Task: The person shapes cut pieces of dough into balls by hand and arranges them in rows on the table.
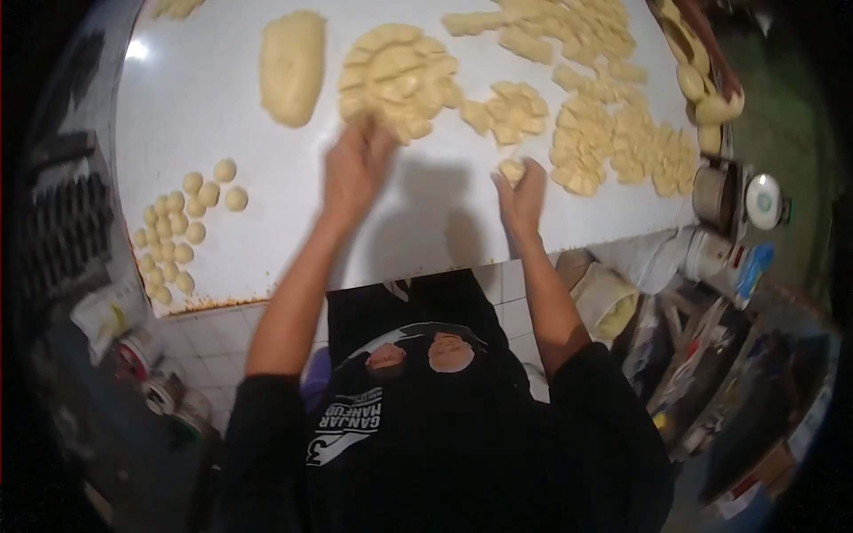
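Note:
My left hand (pixel 357 169) is at the lower edge of a round pile of cut dough pieces (pixel 395 75). Its fingers are bent together over the dough, and what lies under the fingertips is hidden. My right hand (pixel 524 195) is closed around a small dough piece (pixel 511 170), with the thumb at its left. Just up from that hand sits a smaller cluster of cut dough (pixel 515 113). Rolled dough balls (pixel 178 222) are gathered at the left of the white table (pixel 267 213). A large uncut dough slab (pixel 292 67) lies beyond my left hand.
More cut dough (pixel 586 142) spreads over the table's right side. Another person's arm (pixel 715 53) reaches in at the right edge, near yellowish shapes. A pot (pixel 712 194) and a bucket (pixel 706 253) stand off the right corner. Tubs (pixel 160 391) are on the floor at left.

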The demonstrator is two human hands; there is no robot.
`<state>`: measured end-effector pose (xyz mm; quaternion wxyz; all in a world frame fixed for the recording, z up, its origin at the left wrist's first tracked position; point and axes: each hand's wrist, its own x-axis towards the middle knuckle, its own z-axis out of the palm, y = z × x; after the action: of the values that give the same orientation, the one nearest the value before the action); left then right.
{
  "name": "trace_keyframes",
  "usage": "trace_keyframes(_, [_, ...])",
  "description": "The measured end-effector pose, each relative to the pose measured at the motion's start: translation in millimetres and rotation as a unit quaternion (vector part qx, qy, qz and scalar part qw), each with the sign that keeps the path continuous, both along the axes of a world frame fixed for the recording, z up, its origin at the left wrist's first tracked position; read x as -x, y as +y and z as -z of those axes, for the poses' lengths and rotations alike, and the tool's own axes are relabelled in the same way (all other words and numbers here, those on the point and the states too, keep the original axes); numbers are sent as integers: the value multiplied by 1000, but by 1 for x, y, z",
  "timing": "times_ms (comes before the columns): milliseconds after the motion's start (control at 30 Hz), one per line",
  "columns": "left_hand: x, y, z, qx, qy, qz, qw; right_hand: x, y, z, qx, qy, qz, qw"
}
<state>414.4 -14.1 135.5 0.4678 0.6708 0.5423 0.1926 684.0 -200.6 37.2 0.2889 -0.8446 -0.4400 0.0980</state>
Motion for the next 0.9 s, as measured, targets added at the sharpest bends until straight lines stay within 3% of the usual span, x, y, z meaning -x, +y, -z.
trace_keyframes(33, [-18, -40, 45, 103, -47, 42, 993, -3, 10, 0, 13, 39, -26, 999])
trace_keyframes(67, [-39, -77, 42, 328, -119, 31, 937, 1, 14, -5, 36, 127, -14, 991])
trace_keyframes(133, [-60, -138, 40, 533, -233, -105, 807, 40, -33, 71, 24, -65, -200, 977])
trace_keyframes(167, [-62, -152, 45, 525, -274, -155, 791, 66, -47, 23, 106, 244, -269, 926])
trace_keyframes(200, [-60, -165, 52, 515, -313, -208, 770, 59, -44, 4, 0, 189, -277, 942])
trace_keyframes(233, [-44, -171, 72, 468, -334, -198, 793, 52, -43, -15, -102, 118, -277, 948])
trace_keyframes(267, [-26, -172, 87, 385, -329, -177, 844, 30, -35, 5, -115, 47, -219, 968])
trace_keyframes(333, [5, -162, 72, 279, -195, -141, 930, -25, 29, -26, 32, 16, -117, 992])
trace_keyframes(400, [38, -163, 75, 88, -45, -94, 991, -54, 69, -7, -23, -142, -148, 978])
trace_keyframes(433, [50, -163, 60, 17, 1, -60, 998, -47, 61, 0, -22, -137, -149, 979])
trace_keyframes(467, [70, -170, 59, 12, 0, -65, 998, -38, 60, 6, 52, -92, -137, 985])
trace_keyframes(500, [96, -183, 63, -67, 42, -5, 997, -28, 57, 16, 124, -50, -126, 983])
trace_keyframes(533, [117, -186, 67, -145, 85, 52, 984, 6, 12, 35, 63, -16, -198, 978])
trace_keyframes(567, [136, -172, 71, -149, 80, 39, 985, 19, 0, 40, 33, -2, -237, 971])
trace_keyframes(600, [161, -159, 75, -217, 198, 170, 941, 31, -12, 45, 4, 12, -277, 961])
trace_keyframes(633, [173, -154, 76, -272, 312, 292, 862, 28, 1, 39, 12, -4, -307, 952])
trace_keyframes(700, [154, -103, 129, -343, 287, 273, 852, 55, 24, 34, 24, -6, -391, 920])
trace_keyframes(733, [112, -83, 114, -302, 222, 158, 913, 91, 25, 34, 32, 11, -435, 900])
trace_keyframes(767, [79, -78, 111, -292, 167, 28, 941, 125, 40, 34, 31, 29, -463, 885])
trace_keyframes(800, [60, -89, 124, -238, 215, -43, 946, 156, 61, 30, 5, 5, -375, 927])
trace_keyframes(833, [65, -108, 138, -152, 228, 56, 960, 178, 68, 25, -13, -23, -276, 961])
trace_keyframes(867, [90, -140, 172, -227, 266, 148, 925, 184, 23, 58, -17, -105, -373, 922])
trace_keyframes(900, [119, -141, 154, -131, 144, 164, 967, 178, -2, 53, -29, -125, -431, 893])
